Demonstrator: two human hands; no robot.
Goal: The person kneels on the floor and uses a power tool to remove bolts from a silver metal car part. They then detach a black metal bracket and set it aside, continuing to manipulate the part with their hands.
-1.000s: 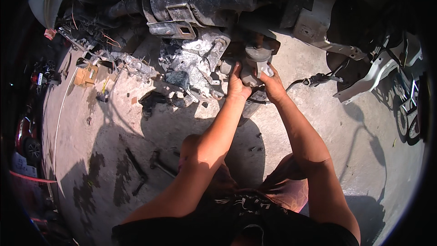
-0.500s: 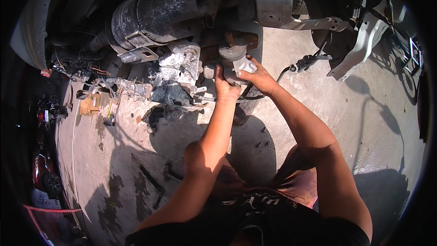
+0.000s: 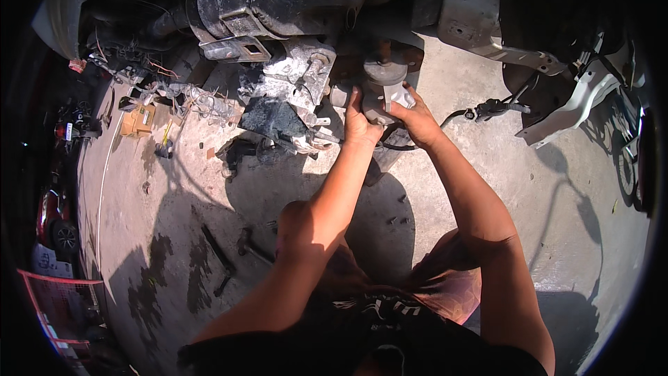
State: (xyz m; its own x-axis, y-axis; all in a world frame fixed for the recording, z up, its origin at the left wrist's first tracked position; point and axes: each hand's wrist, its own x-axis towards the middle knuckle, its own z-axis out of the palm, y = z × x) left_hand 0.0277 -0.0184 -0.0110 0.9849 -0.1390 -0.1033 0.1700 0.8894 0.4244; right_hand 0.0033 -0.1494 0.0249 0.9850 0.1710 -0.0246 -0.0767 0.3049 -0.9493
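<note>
Grey metal part (image 3: 385, 75) held btwn both hands, just below-right of dark cylinder (image 3: 303, 0) in view.
L hand (image 3: 362, 124) presses its left side, thumb up; R hand (image 3: 419, 122) wraps its right, some fingers hidden. Two-sided hold prob. shares wt & stops tipping. Tight spots: cylinder's lower edge above-left, whitish bracket (image 3: 299, 69) directly under cylinder, so leftward shifts look risky. More room right of & well below cylinder, where concrete (image 3: 480, 160) shows, tho black cable (image 3: 490, 108) crosses right of cylinder.
</note>
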